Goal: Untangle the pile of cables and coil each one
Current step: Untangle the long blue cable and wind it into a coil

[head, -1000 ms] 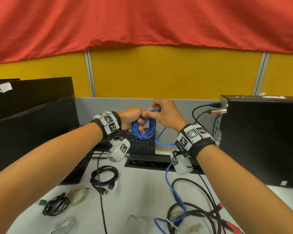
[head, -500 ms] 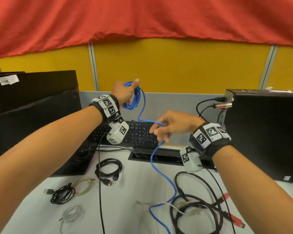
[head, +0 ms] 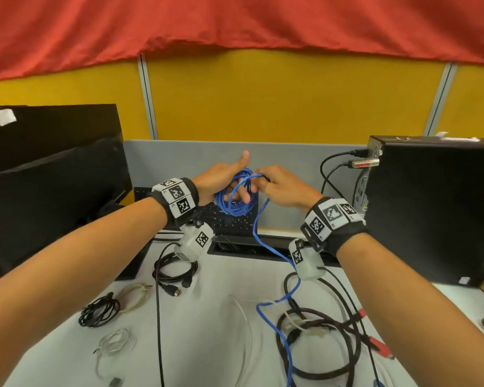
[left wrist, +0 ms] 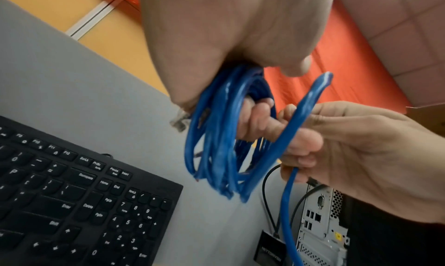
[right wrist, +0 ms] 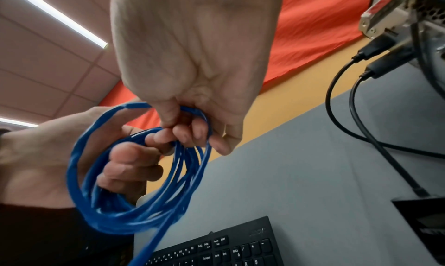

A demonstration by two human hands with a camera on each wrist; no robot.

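Note:
A blue network cable (head: 236, 203) hangs as a coil of several loops from my left hand (head: 231, 188), above the keyboard. The left fingers curl through the loops (left wrist: 216, 146) and the thumb points up. My right hand (head: 274, 185) pinches one strand of the same cable (right wrist: 192, 110) right beside the coil, laying it against the loops. From there the loose blue tail (head: 263, 241) drops to the table and runs into a tangled pile of black, white and red cables (head: 322, 344) at the front right. The coil's clear plug (left wrist: 179, 120) sticks out behind the left palm.
A black keyboard (head: 229, 222) lies under the hands. Dark monitors (head: 53, 191) stand at the left, and a PC tower (head: 430, 205) with plugged-in leads at the right. On the table's left lie coiled cables: black (head: 176, 268), small black (head: 99, 312), beige (head: 136, 297), white (head: 113, 342).
Half a second ago the left hand was raised with the coil and the right hand was lower along the tail. Both hands have come back together, with the strand brought up to the coil.

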